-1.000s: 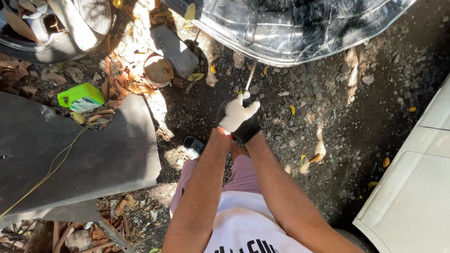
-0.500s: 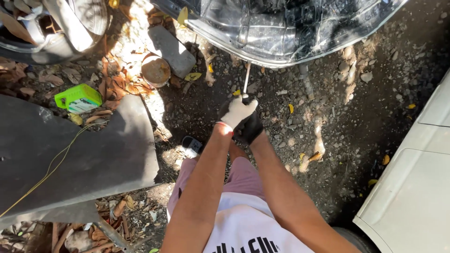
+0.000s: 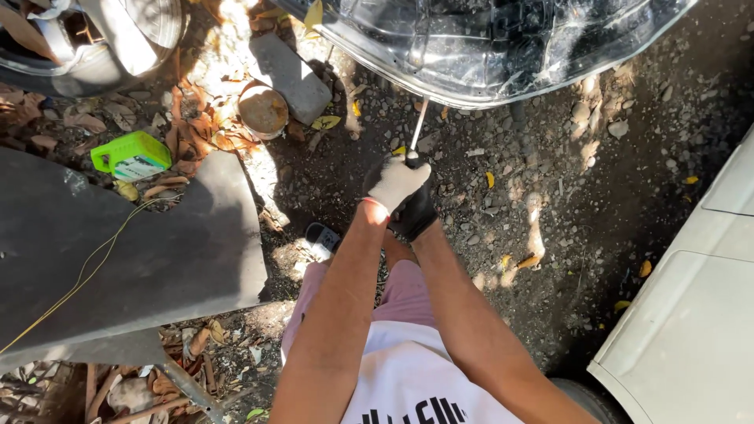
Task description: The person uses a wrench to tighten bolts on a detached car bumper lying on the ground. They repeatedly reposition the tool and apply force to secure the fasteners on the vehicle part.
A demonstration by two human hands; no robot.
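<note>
Head view: both my gloved hands, left (image 3: 395,182) over right (image 3: 416,210), closed in one grip on a screwdriver (image 3: 417,132), its shaft angled up to the lower edge of the bumper (image 3: 471,55) above the gravel (image 3: 550,196). Step looks like working a fastener there; tip hidden. Next calls for steady pressure, tip kept seated.

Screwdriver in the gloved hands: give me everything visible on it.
The screwdriver shows a thin, pale metal shaft slanting up and right from the hands to the edge of the glossy black car panel; the tip looks to meet that edge, contact unclear. A dark handle end pokes out above the grip; the rest is hidden. The left hand in a white glove and the right hand in a black glove wrap it together above gravel.
</note>
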